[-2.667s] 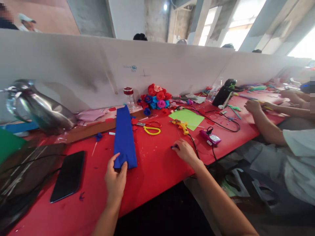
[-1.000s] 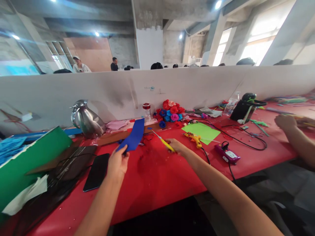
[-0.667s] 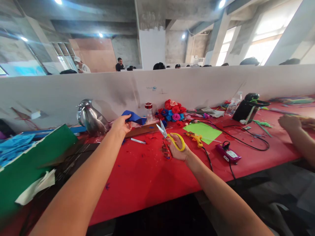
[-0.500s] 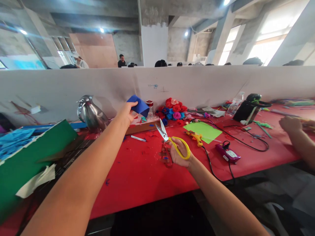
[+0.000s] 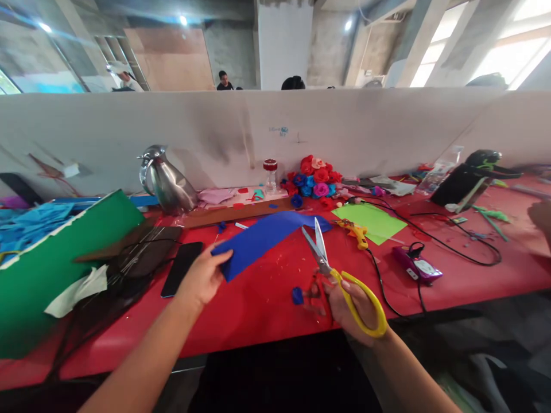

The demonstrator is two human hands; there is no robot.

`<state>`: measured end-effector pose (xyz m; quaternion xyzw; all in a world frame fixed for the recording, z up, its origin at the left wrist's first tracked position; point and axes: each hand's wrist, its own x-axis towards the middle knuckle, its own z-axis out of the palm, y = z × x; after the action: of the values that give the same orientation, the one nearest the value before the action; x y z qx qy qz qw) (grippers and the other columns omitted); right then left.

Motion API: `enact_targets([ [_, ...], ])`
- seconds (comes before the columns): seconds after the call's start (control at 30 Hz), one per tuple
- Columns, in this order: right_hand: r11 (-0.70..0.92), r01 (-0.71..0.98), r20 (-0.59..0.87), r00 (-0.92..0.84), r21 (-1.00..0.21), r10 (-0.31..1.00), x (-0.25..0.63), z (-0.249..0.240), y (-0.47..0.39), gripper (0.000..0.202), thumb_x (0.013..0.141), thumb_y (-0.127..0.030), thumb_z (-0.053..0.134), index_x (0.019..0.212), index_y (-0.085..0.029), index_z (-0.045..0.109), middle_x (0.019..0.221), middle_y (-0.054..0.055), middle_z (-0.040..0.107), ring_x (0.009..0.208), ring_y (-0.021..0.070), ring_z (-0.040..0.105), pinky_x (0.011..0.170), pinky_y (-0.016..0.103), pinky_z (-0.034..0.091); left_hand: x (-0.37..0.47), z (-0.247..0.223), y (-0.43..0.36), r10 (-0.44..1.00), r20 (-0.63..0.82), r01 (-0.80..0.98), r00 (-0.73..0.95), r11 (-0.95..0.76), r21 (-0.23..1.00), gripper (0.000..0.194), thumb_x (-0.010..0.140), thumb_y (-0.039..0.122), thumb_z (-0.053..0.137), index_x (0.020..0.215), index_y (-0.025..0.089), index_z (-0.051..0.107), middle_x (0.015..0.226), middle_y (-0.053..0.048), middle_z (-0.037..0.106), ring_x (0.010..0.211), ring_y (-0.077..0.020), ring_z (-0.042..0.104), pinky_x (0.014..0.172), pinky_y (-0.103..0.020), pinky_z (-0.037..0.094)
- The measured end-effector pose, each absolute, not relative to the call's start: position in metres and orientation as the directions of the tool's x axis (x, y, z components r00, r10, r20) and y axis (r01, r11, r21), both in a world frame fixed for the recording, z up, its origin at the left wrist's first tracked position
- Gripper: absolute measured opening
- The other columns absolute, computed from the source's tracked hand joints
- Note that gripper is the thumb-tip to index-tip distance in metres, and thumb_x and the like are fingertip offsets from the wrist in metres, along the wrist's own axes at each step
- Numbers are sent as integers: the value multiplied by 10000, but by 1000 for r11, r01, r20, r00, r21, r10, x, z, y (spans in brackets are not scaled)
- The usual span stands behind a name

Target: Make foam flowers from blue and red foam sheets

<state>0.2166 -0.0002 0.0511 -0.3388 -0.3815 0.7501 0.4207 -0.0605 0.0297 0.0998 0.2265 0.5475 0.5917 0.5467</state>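
Observation:
A long blue strip, perhaps paper or felt, stretches over the red tabletop, its near end pinched in my left hand. My right hand grips yellow-handled scissors, blades parted and tips close to the strip's far end. Below the scissors, a red-handled tool and a small blue piece are near my right fingers; I cannot tell whether the hand holds them. Beyond the strip lies a bunch of red, blue and pink handmade flowers.
A steel jug, a glass jar and a black phone are to the left. Right of the scissors lie a yellow glue gun, a green sheet and a purple power strip with trailing cords. Another person's hand shows far right.
My left hand has come back towards me and lower, and the blue piece now hangs out as a long strip. The scissors shifted slightly right and nearer. The view has tilted down.

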Motion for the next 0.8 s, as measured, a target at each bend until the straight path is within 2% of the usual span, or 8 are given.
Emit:
enact_targets([
  [0.07,-411,-360,-248,-420,-837,873,219,51,-1,433,700,-559,524,991,-241,484,873,75,571,752,230,560,632,359,444,-61,69,27,866,-375,-355,-330,254,900,376,672,53,657,1025,173,606,796,-37,675,616,-126,634,550,-232,518],
  [0.17,-506,-334,-330,-463,-795,823,222,58,-2,477,668,-535,589,1027,-243,474,803,28,544,605,157,488,546,290,378,-62,46,24,863,-302,-232,-404,223,947,554,673,121,684,1200,208,540,717,5,630,579,-118,602,528,-216,470],
  [0.23,-593,-295,-414,-489,-750,767,225,63,-5,521,653,-516,639,1069,-250,474,762,-1,517,537,112,418,502,248,307,-64,39,23,861,-213,-147,-462,163,976,619,673,167,686,1264,240,514,731,11,627,622,-130,611,570,-226,470],
  [0.37,-724,-158,-561,-530,-671,635,231,65,-17,540,647,-524,671,1087,-254,510,737,-11,497,508,88,364,471,227,243,-71,26,19,844,-71,4,-532,86,996,422,661,261,690,1080,219,663,880,-37,675,872,-195,633,774,-282,483],
  [0.47,-724,-52,-578,-563,-688,590,229,61,-27,435,670,-557,646,914,-205,564,721,1,500,510,82,356,452,221,245,-72,20,11,870,-90,-10,-485,97,995,356,668,335,692,991,186,702,995,-70,698,926,-220,629,859,-330,472],
  [0.57,-713,74,-588,-628,-697,510,219,60,-32,433,700,-601,610,783,-178,565,647,-6,474,506,81,361,445,210,264,-68,20,4,893,-140,-96,-429,109,989,555,631,312,741,1161,189,637,1066,-79,696,960,-220,640,905,-357,471],
  [0.67,-720,185,-641,-634,-669,433,208,63,-32,476,691,-638,604,760,-169,562,588,-28,444,489,73,370,446,198,281,-67,21,0,898,-160,-122,-411,119,985,694,621,262,755,1283,208,553,1119,-84,683,1023,-230,633,943,-384,465],
  [0.8,-729,281,-718,-573,-624,394,195,65,-27,496,692,-654,590,767,-165,548,569,-32,458,472,71,394,442,192,297,-67,19,-2,883,-136,-74,-450,114,991,657,631,257,749,1263,222,575,1157,-80,668,1086,-252,611,967,-406,460],
])
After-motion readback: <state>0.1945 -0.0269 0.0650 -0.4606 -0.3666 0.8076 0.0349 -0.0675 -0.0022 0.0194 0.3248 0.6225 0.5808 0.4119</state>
